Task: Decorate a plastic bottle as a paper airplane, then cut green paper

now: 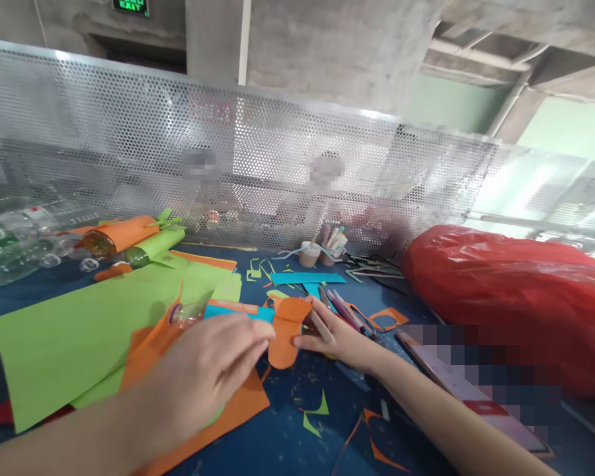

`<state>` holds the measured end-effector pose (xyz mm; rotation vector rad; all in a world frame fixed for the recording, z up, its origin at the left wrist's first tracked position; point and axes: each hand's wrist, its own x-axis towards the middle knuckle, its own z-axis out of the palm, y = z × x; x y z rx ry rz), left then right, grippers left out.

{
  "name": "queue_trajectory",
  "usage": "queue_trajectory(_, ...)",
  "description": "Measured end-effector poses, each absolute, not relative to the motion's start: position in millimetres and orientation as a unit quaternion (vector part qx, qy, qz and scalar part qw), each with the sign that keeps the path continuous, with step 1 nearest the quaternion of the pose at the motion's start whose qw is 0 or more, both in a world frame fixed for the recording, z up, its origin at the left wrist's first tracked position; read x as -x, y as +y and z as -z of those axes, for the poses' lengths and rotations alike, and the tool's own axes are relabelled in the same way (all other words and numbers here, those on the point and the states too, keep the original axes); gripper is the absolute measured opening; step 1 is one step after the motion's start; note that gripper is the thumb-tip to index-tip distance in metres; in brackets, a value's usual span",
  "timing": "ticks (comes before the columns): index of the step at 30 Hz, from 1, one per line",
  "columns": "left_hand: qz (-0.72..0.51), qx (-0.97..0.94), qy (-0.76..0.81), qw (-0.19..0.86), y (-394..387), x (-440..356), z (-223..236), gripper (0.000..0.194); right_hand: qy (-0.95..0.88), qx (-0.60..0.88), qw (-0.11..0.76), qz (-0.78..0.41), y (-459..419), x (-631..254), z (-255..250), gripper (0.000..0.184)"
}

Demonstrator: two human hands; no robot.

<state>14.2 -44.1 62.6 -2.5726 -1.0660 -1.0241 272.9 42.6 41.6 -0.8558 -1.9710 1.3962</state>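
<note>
Near the middle of the head view, an orange paper cutout (283, 347) with a rounded lower end and a folded top is held up between my two hands. My left hand (203, 367) pinches its left edge with thumb and fingertips. At the right edge, my right hand (340, 334) grips the same cutout, and a pale slim stick (322, 326) lies across its fingers. Just behind my left hand lies a clear plastic bottle (191, 313) wrapped in blue paper (264, 313) with an orange strip; its middle is partly hidden.
Green sheets (79, 330) and orange sheets (238, 413) cover the left of the blue table. Paper-wrapped bottles (129, 236) and clear bottles (20, 244) lie behind them. Markers (344, 309) and paper scraps (317, 413) are scattered about. A red plastic bag (506, 291) bulges at right.
</note>
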Motion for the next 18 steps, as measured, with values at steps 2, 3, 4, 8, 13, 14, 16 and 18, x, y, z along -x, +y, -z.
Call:
queue_trajectory(2,0.329,0.847,-0.416,0.029,-27,-12,-73,0.017,-0.736,0.333,0.276,-0.521,43,-274,-43,0.045)
queue_trajectory(3,0.311,0.843,-0.439,-0.001,-18,-11,-78,0.015,-0.74,0.338,0.275,-0.513,43,-275,-44,0.045)
queue_trajectory(4,0.286,0.843,-0.455,-0.03,-10,-10,-81,0.016,-0.747,0.341,0.273,-0.502,43,-275,-44,0.045)
queue_trajectory(8,0.217,0.841,-0.488,-0.082,12,-9,-85,0.031,-0.792,0.341,0.268,-0.429,42,-276,-48,0.039)
queue_trajectory(13,0.131,0.863,-0.488,-0.016,18,-24,-89,0.069,-0.793,0.353,0.319,-0.38,43,-275,-41,0.04)
queue_trajectory(14,0.11,0.865,-0.489,-0.006,19,-28,-91,0.073,-0.789,0.352,0.335,-0.376,44,-275,-38,0.04)
queue_trajectory(16,0.077,0.868,-0.491,0.007,23,-35,-96,0.074,-0.776,0.349,0.365,-0.378,48,-273,-33,0.04)
queue_trajectory(18,0.061,0.869,-0.49,0.019,29,-39,-99,0.069,-0.76,0.345,0.393,-0.386,51,-271,-30,0.042)
